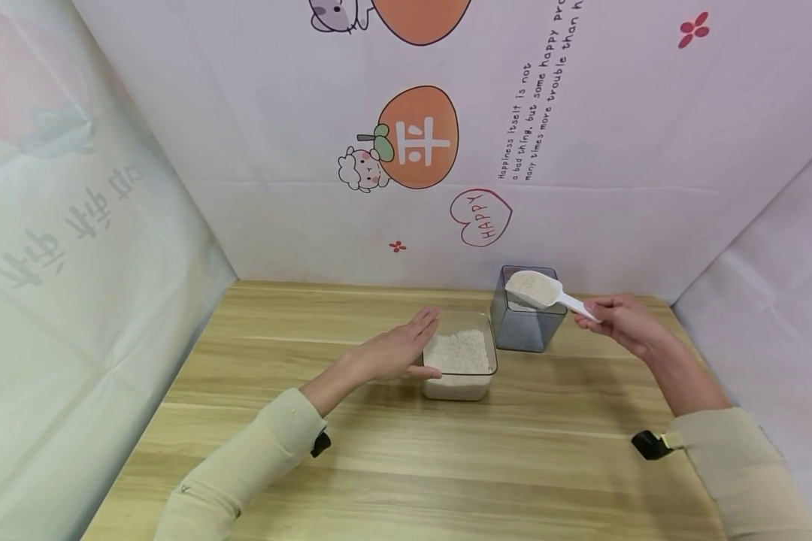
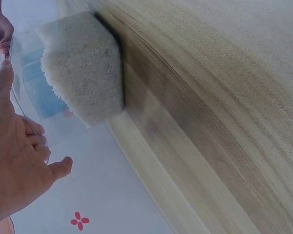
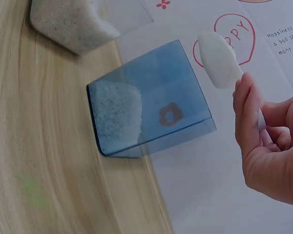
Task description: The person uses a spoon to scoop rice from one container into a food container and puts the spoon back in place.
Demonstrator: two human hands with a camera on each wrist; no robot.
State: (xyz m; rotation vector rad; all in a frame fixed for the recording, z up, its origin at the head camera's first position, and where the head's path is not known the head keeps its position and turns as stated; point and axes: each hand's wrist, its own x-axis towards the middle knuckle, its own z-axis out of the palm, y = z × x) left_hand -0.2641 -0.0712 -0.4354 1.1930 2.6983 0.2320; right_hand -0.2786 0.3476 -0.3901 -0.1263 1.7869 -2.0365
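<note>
A clear square container (image 1: 457,387) of rice (image 1: 456,352) stands on the table. My left hand (image 1: 399,352) rests against its left side, with fingers straight and thumb spread along the near rim; the left wrist view shows that hand (image 2: 19,158) at the rim. To the right stands a bluish see-through container (image 1: 524,330) with rice (image 3: 117,114) in its lower part. My right hand (image 1: 619,323) grips the handle of a white scoop (image 1: 543,291), which carries a heap of rice over the bluish container's opening. In the right wrist view, the scoop (image 3: 219,61) is above the rim.
Both containers stand near the back of the wooden table (image 1: 406,481). A white printed sheet (image 1: 298,225) rises behind them, and pale sheets hang at the left (image 1: 74,300) and right (image 1: 778,285).
</note>
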